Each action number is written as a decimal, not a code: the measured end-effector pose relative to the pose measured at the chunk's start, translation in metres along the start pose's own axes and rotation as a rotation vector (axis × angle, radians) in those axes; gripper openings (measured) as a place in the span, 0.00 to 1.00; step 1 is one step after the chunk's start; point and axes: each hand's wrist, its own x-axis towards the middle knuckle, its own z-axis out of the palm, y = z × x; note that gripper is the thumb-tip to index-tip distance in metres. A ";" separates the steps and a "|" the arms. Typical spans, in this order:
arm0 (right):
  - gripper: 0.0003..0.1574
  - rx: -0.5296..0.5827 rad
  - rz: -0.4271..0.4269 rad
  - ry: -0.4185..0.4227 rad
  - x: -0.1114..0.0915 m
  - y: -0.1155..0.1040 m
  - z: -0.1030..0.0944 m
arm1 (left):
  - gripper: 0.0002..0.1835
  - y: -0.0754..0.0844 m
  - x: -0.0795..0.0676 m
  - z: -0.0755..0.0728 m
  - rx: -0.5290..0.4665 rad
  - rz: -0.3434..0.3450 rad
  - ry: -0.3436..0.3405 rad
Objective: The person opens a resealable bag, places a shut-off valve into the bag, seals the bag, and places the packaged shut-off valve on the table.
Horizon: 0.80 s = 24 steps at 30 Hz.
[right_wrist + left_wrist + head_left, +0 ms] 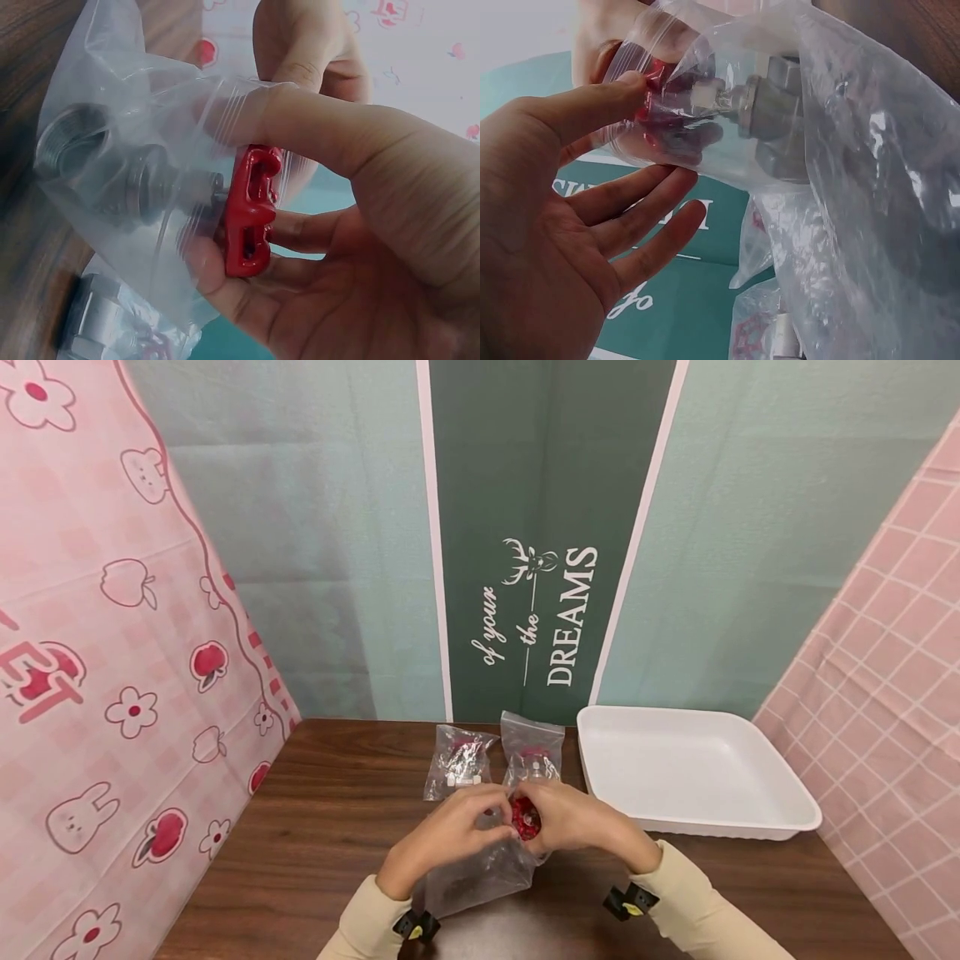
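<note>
A metal valve with a red handwheel (251, 214) sits in a clear zip bag (480, 881), its wheel at the bag's mouth. My right hand (566, 818) grips around the wheel, fingers on opposite sides of it. The threaded metal body (75, 146) shows through the plastic lower in the bag. From the other side my left hand (450, 828) pinches the bag's mouth beside the wheel. In the left wrist view its thumb (622, 90) lies on the zip edge, with the other fingers spread below.
Two more clear bags, the left bag (459, 756) and the right bag (532, 743), lie beyond the hands, each with a red-handled metal part inside. A white tray (675, 768) stands at the right on the brown wooden table (330, 835). Printed cloths hang behind and at both sides.
</note>
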 end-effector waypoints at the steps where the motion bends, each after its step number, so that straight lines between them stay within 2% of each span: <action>1: 0.32 0.001 0.006 -0.003 0.000 0.000 0.000 | 0.07 0.000 0.000 0.000 0.003 0.000 0.002; 7: 0.34 0.001 0.026 -0.019 -0.001 -0.001 0.002 | 0.07 0.000 -0.003 0.000 0.025 -0.006 0.009; 16: 0.39 -0.024 -0.003 -0.020 -0.002 0.003 0.005 | 0.07 -0.002 -0.005 0.001 0.011 -0.041 0.007; 24: 0.39 -0.003 -0.036 -0.031 -0.002 0.005 0.008 | 0.07 -0.003 -0.007 0.004 0.014 -0.051 0.011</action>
